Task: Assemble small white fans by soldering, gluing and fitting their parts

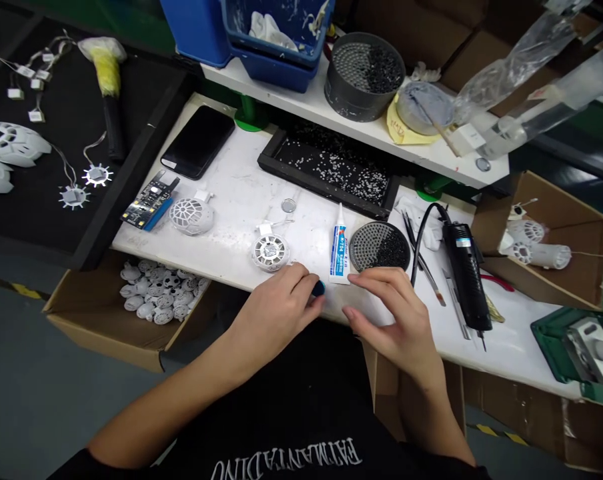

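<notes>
Near the bench's front edge, my left hand (pixel 284 303) is closed on a small round blue-green piece (pixel 318 289), held between thumb and fingers. To its right, my right hand (pixel 394 313) has thumb and fingers apart, with nothing between them. Its fingertips are close to the bottom end of a blue and white glue tube (pixel 338 250), nozzle pointing away. Just beyond my left hand lies a white round slotted part (pixel 270 252) with a small connector. A second white latticed part (pixel 191 215) sits farther left. A small silver disc (pixel 288 205) lies between them and the black tray.
A round dish of black bits (pixel 380 247), tweezers (pixel 415 237) and a black electric screwdriver (pixel 465 273) lie right. A black tray of white bits (pixel 331 167) sits under the shelf (pixel 291 107). A phone (pixel 198 142) and circuit board (pixel 149 202) lie left, above a cardboard box (pixel 106 323).
</notes>
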### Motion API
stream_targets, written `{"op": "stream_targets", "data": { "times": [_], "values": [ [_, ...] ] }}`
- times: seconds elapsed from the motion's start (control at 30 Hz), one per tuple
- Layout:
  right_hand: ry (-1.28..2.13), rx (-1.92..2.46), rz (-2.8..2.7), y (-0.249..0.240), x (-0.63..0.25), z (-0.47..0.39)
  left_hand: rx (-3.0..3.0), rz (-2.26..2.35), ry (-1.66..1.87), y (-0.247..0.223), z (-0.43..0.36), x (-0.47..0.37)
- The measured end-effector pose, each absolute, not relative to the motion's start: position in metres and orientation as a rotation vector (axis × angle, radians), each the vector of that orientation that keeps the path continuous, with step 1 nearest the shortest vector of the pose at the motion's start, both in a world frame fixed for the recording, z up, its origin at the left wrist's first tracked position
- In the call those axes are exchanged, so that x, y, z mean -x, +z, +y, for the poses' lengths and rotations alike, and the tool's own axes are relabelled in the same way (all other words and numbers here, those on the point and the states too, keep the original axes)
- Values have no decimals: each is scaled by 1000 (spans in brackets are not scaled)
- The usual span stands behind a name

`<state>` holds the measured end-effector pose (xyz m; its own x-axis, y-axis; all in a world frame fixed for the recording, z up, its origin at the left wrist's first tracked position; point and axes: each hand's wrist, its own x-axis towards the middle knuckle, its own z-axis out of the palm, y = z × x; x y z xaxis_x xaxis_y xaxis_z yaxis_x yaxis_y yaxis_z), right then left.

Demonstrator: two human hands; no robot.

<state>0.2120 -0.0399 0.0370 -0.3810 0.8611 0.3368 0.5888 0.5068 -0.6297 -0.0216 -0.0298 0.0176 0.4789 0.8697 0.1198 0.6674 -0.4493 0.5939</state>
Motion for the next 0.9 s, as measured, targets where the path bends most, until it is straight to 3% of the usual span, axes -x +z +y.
{"op": "stream_targets", "data": {
  "times": [0.1, 0.23, 0.53, 0.9],
  "values": [
    [580, 1278, -2162, 27, -217, -40, -2475, 1322, 294, 17, -27, 16],
    [649, 1283, -2248, 16, -205, -35, -2537, 1327, 278, 24, -34, 22],
    [657, 1382, -2514, 16, -180, -26, -2283, 1475, 1030, 22, -56, 73],
    [644, 1493, -2503, 23, -170, -46, -2058, 1526, 1359, 2, -16, 91]
  ]
}}
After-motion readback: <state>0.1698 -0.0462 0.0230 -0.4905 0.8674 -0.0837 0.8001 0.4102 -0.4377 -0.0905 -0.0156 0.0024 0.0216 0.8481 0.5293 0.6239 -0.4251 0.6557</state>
